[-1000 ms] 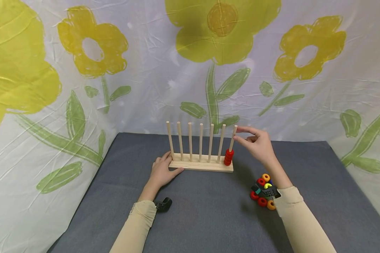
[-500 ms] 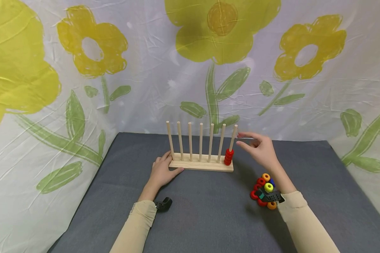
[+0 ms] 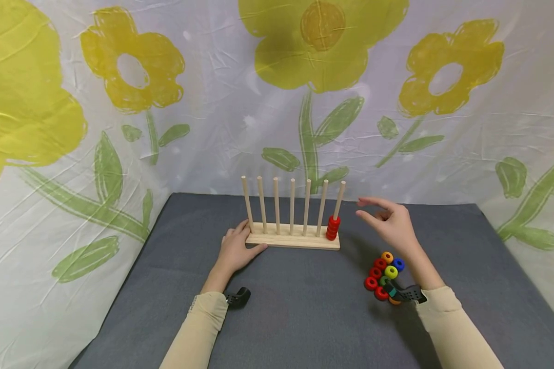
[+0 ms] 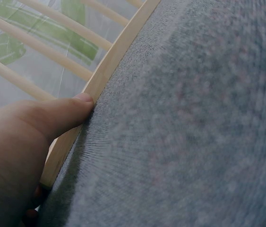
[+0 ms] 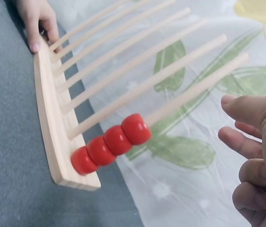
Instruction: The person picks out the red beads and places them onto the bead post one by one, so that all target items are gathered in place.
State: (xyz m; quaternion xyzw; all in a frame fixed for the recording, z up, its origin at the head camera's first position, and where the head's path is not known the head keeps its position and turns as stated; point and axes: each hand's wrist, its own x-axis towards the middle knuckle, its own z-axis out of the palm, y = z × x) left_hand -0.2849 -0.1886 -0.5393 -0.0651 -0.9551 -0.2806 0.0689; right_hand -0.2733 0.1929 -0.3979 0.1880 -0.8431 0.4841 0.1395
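Observation:
A wooden peg stand [image 3: 291,238] with several upright pegs stands on the dark cloth. My left hand [image 3: 233,252] grips its left end, thumb along the front edge; in the left wrist view the thumb [image 4: 71,112] presses the base, and the other fingers are mostly hidden. Several red beads [image 5: 116,141] are stacked on the rightmost peg, which shows bare above them. My right hand [image 3: 391,221] hovers to the right of that peg, holding nothing, thumb and index finger apart. Below that hand lies a cluster of loose beads, among them a yellow bead [image 3: 391,272] and a blue bead [image 3: 398,264].
Also in the cluster are red beads [image 3: 371,283], an orange bead [image 3: 387,257] and a green bead [image 3: 384,281], partly covered by the black wrist camera [image 3: 405,293]. Dark grey cloth [image 3: 295,318] covers the table. A flowered curtain [image 3: 212,148] hangs behind.
My right hand has let go at the top of the rightmost peg and moved right, away from it. More of the loose beads show now. The left hand and stand stay put.

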